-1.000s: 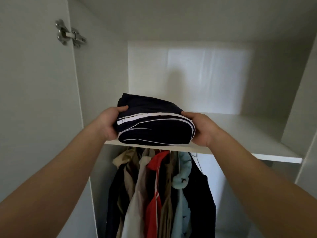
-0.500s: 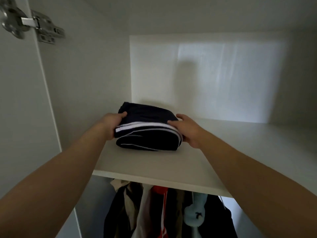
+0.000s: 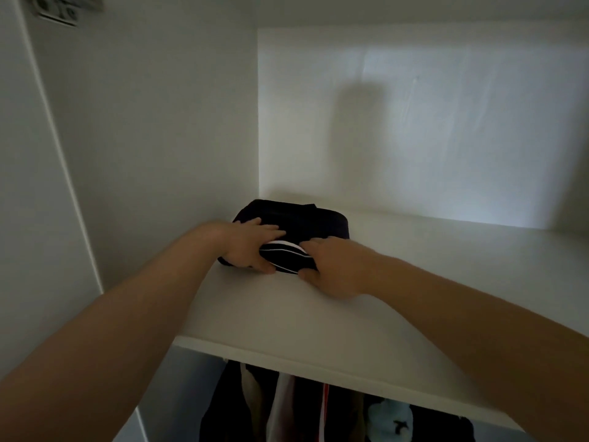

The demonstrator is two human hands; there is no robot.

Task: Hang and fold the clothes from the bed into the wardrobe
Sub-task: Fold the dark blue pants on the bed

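Garment [image 3: 306, 223] slid deeper on shelf [image 3: 271, 314], between left hand [image 3: 251, 247] and right hand [image 3: 331, 269]

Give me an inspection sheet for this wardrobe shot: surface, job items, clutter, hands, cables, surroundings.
Surface: white upper shelf, carries one garment.
Job's things: folded dark garment with white stripes lies on the shelf, close to the left side wall.
Clutter: nothing seen.
Grippers: left hand and right hand both grip the garment's front edge, thumbs low.
Cables: nothing seen.
Surroundings: hanging clothes below the shelf; door hinge top left, blurred; shadow on the back wall.
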